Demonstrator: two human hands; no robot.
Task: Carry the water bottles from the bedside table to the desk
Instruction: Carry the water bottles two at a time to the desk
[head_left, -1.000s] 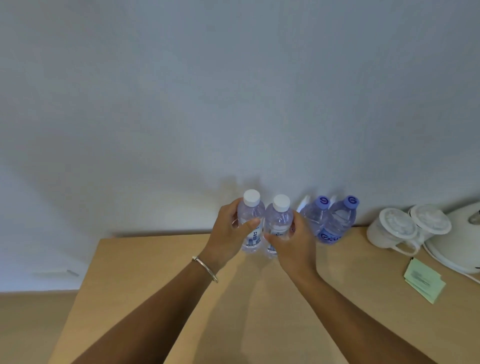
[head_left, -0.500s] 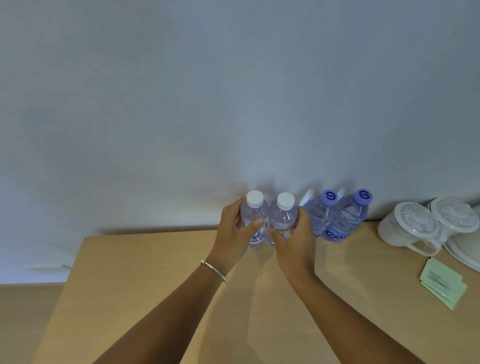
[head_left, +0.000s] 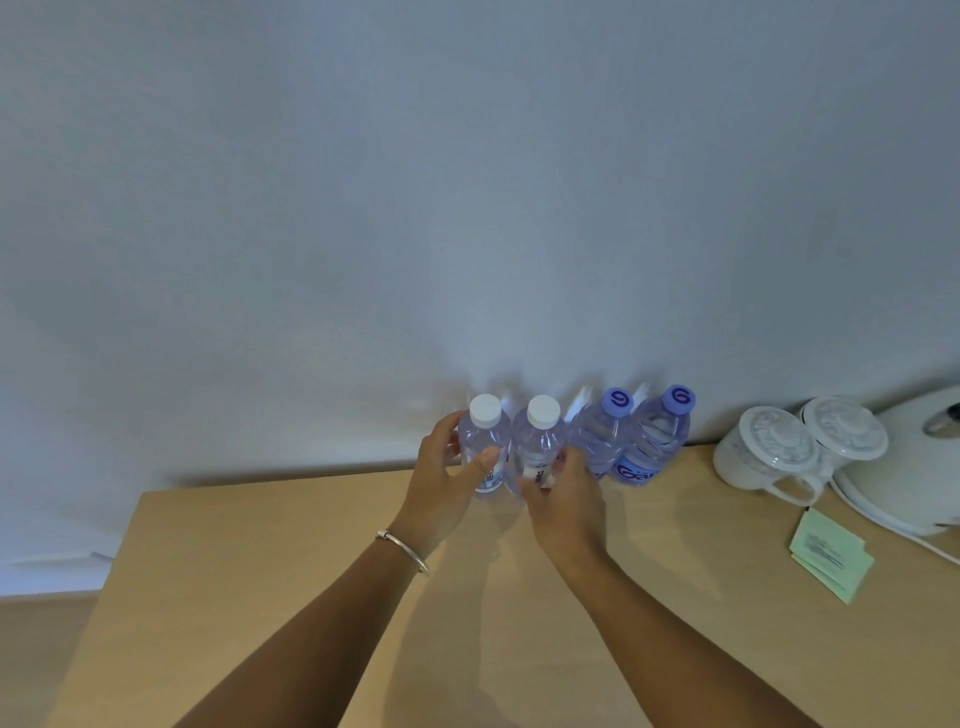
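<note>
Two white-capped bottles stand upright side by side at the back edge of the wooden desk (head_left: 270, 597), against the wall. Left hand (head_left: 441, 491) is curled round the left bottle (head_left: 483, 452), thumb across its label. Right hand (head_left: 569, 501) grips the right bottle (head_left: 537, 452) low on its body. The two bottles look to be touching each other. Whether their bases rest fully on the surface is hidden by the hands.

Just to the right, two blue-capped bottles (head_left: 631, 441) stand along the same back edge; the right hand's fingers lie close against the nearer one.

Judgement: this is the set-down step. To do it well: confirm both bases sit flat before loosening the grip. Let go one hand at a time. Draw the right hand straight back toward the front edge, so the knuckles do not nudge the blue-capped pair. Two lidded cups (head_left: 800, 447) and paper slips (head_left: 831, 556) toward the right edge lie out of that path.
</note>
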